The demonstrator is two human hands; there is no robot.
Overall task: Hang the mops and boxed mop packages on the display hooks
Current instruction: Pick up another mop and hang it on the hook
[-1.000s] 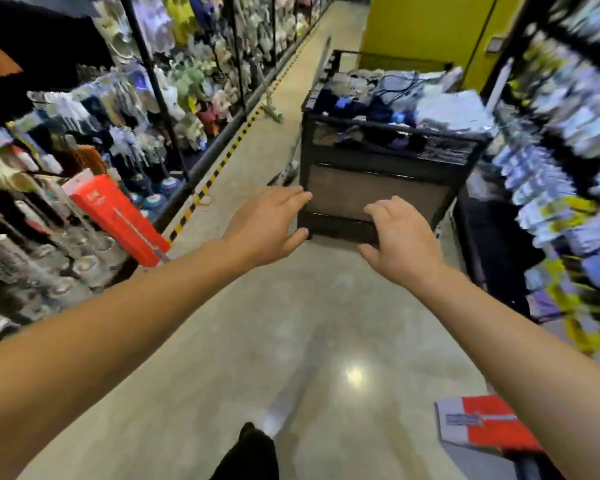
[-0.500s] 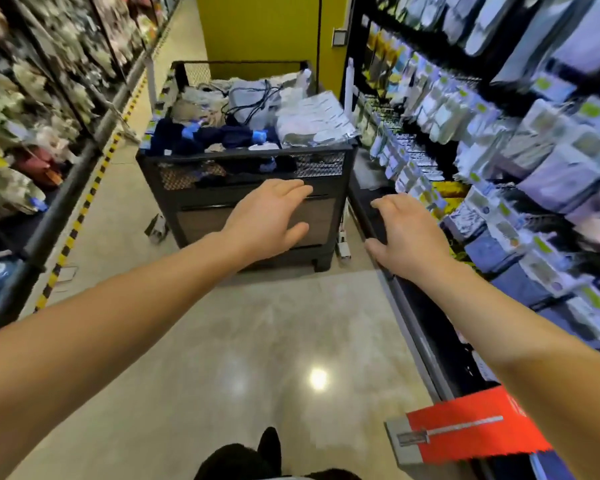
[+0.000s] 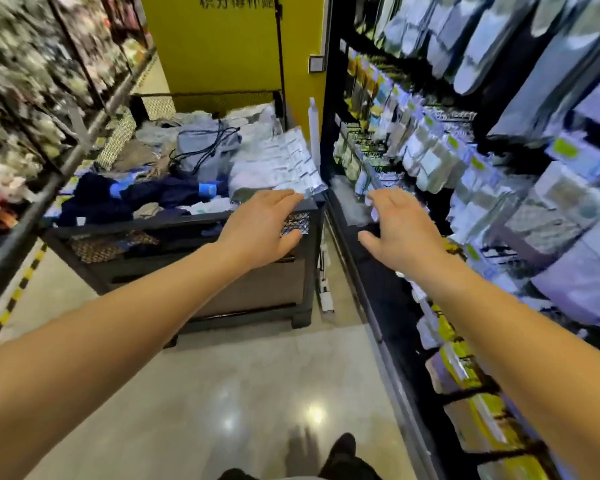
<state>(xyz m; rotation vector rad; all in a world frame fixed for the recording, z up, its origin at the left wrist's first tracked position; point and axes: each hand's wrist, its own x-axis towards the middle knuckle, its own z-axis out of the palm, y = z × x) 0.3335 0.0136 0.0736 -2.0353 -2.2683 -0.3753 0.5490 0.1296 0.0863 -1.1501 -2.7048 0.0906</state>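
Both my arms reach forward with nothing in them. My left hand (image 3: 262, 228) hovers open over the near right corner of a black mesh cart (image 3: 174, 258). My right hand (image 3: 400, 230) is open, fingers spread, in front of the lower shelf of the right-hand display rack (image 3: 371, 271). A white pole-like item (image 3: 314, 133) stands upright between the cart and the rack. Another long white item (image 3: 324, 282) lies on the floor by the cart's right side. No red boxed mop package is in view.
The cart holds dark clothing, a grey drawstring bag (image 3: 205, 150) and packaged white goods (image 3: 278, 164). Hanging packets fill the right rack (image 3: 499, 168). A blurred rack (image 3: 32, 116) lines the left, with a yellow-black floor strip (image 3: 18, 296). A yellow wall (image 3: 222, 46) closes the aisle.
My view has swung right and moved closer to the cart. The red boxes on the left rack and at the lower right have left the frame. Both hands stay open.
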